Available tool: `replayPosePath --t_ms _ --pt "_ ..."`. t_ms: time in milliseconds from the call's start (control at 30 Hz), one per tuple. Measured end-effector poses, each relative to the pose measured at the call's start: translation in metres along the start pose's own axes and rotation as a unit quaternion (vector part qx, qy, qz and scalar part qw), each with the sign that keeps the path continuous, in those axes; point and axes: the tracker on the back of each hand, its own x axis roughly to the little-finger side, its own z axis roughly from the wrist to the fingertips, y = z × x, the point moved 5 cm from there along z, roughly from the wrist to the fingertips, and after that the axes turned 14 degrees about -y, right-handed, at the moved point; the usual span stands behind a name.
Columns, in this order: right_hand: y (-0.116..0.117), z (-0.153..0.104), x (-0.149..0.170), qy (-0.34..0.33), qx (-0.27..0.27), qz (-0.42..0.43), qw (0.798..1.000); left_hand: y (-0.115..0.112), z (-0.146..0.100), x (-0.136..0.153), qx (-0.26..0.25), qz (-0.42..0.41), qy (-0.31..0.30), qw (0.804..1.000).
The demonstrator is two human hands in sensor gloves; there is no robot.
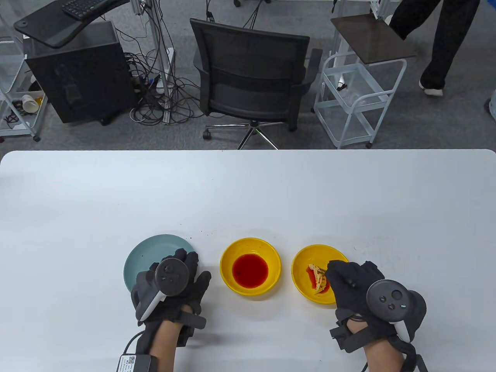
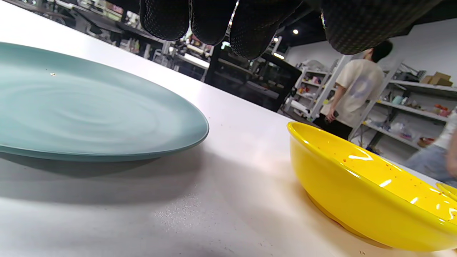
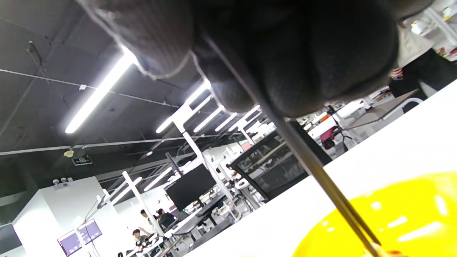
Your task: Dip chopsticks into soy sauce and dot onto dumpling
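Table view: right hand (image 1: 358, 288) grips the chopsticks (image 3: 314, 167), fingers bunched over the near-right rim of the dumpling bowl (image 1: 302, 285). Dumpling (image 1: 318, 279) lies just left of the fingertips, touching or nearly so. Left hand (image 1: 170, 288) holds nothing, fingers spread flat over the teal plate (image 1: 155, 248). Soy sauce bowl (image 1: 250, 266) sits between the hands, so the next dip means going left. Right wrist view alone shows the sticks' axis, angled down into the yellow bowl; tips cut off at frame edge, contact unconfirmed.
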Motion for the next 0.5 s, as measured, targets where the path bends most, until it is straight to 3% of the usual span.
replayPosePath --t_ms 367,500 --pt "-0.013 -0.001 -0.004 -0.006 0.025 0.003 1.0 0.0 0.0 0.0 0.001 0.0 0.001 1.0" --pt "-0.008 -0.001 -0.003 -0.006 0.014 0.001 1.0 0.0 0.0 0.0 0.001 0.0 0.001 1.0"
